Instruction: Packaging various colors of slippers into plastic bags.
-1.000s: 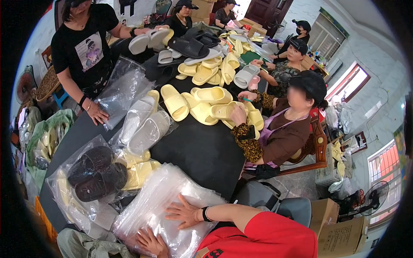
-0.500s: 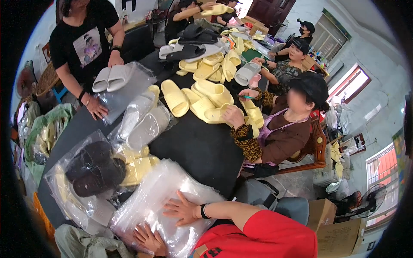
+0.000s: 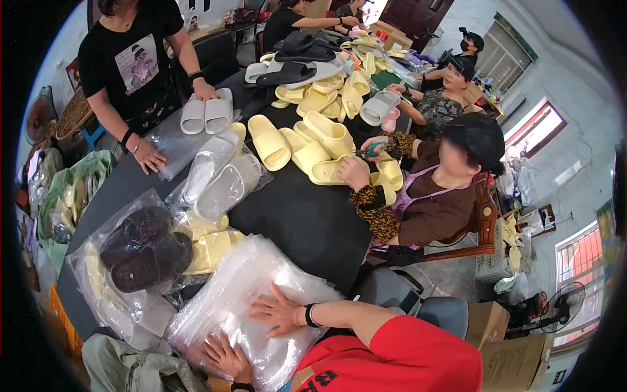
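Observation:
Under both my hands lies a thick stack of clear plastic bags (image 3: 222,281) at the near edge of the black table. My left hand (image 3: 226,359) rests on its near part with fingers spread. My right hand (image 3: 277,311) presses flat on the stack a little farther up, fingers apart, a dark band on the wrist. Neither grips anything. Left of the stack are bagged dark brown slippers (image 3: 140,251), with pale bagged slippers (image 3: 140,320) below them. Yellow slippers (image 3: 212,251) lie just beyond the bags.
Across the black table (image 3: 294,225), a standing person holds grey slippers (image 3: 206,112) above a plastic bag. Bagged grey slippers (image 3: 228,186) lie between us. A seated person at right works with scissors (image 3: 372,151) beside yellow slippers (image 3: 268,142). A grey chair (image 3: 444,313) stands at my right.
The standing person's grey slippers have shifted right. The seated person's scissors have come down toward the yellow slipper. My hands stay spread on the bags, nearly unmoved.

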`<state>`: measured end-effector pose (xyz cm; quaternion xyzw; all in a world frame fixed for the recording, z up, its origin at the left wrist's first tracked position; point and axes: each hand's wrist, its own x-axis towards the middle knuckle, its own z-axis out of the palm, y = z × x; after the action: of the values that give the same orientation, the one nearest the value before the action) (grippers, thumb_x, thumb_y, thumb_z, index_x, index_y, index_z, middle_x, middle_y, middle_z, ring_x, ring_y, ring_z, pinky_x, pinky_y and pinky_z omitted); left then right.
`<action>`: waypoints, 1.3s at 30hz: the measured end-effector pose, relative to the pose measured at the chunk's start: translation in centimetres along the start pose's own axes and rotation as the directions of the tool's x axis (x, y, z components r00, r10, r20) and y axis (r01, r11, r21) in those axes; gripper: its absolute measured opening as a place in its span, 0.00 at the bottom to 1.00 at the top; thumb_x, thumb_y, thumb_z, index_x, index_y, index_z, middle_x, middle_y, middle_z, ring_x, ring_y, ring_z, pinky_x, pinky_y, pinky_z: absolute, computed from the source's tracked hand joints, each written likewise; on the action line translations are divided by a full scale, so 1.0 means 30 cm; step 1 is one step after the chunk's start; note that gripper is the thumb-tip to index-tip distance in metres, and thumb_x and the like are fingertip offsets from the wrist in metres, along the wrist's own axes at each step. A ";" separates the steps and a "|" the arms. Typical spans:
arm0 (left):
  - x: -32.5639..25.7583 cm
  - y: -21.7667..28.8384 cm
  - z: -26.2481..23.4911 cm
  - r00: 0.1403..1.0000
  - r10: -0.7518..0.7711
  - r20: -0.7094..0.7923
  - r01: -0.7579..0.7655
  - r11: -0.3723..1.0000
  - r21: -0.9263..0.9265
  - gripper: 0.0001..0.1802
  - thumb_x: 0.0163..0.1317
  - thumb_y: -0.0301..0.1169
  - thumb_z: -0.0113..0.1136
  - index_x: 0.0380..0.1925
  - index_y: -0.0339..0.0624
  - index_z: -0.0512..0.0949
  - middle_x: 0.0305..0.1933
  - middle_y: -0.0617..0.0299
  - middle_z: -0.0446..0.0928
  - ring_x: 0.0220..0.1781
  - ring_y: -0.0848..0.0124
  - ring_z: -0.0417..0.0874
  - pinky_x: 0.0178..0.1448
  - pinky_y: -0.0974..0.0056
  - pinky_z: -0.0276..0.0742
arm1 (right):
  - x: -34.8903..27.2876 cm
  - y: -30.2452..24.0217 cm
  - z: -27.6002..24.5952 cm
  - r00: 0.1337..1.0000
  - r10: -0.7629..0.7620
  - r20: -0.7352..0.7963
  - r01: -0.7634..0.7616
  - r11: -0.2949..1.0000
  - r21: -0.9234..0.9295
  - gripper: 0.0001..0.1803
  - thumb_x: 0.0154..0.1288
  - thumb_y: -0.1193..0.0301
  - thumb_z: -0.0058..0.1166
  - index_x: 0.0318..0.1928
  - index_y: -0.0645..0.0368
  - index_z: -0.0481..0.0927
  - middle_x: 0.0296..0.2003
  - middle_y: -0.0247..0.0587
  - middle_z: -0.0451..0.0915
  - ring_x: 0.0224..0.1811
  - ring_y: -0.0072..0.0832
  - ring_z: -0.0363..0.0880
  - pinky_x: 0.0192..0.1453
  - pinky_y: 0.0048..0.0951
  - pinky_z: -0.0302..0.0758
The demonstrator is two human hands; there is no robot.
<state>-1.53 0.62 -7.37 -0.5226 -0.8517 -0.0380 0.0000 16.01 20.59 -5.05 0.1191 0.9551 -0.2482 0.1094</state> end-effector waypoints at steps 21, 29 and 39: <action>-0.014 -0.027 0.043 1.000 -0.019 -0.012 0.019 1.000 -0.006 0.30 0.65 0.51 0.33 0.62 0.47 0.61 0.69 0.44 0.49 0.68 0.41 0.48 0.66 0.36 0.38 | 0.008 -0.007 -0.024 0.999 0.003 0.047 -0.004 1.000 0.028 0.42 0.55 0.41 0.41 0.68 0.42 0.50 0.70 0.38 0.42 0.73 0.40 0.34 0.63 0.68 0.17; -0.012 0.002 -0.013 0.995 -0.076 0.063 0.076 0.997 -0.012 0.31 0.64 0.54 0.34 0.67 0.62 0.51 0.73 0.57 0.42 0.71 0.47 0.44 0.67 0.36 0.36 | 0.005 -0.013 -0.034 0.998 0.006 0.067 -0.008 1.000 0.027 0.42 0.56 0.41 0.42 0.68 0.42 0.50 0.70 0.38 0.42 0.73 0.39 0.34 0.63 0.67 0.18; -0.020 -0.026 0.048 0.998 -0.053 0.031 0.052 0.999 0.011 0.29 0.65 0.50 0.35 0.62 0.50 0.61 0.69 0.46 0.50 0.69 0.43 0.47 0.67 0.37 0.37 | 0.006 -0.009 -0.023 0.999 -0.009 0.032 0.008 1.000 0.024 0.41 0.55 0.42 0.43 0.68 0.41 0.52 0.69 0.39 0.45 0.72 0.40 0.37 0.63 0.69 0.21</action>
<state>-1.90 -0.17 -8.89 -0.5006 -0.8652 -0.0255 -0.0115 15.68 20.75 -4.39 0.1122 0.9507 -0.2620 0.1224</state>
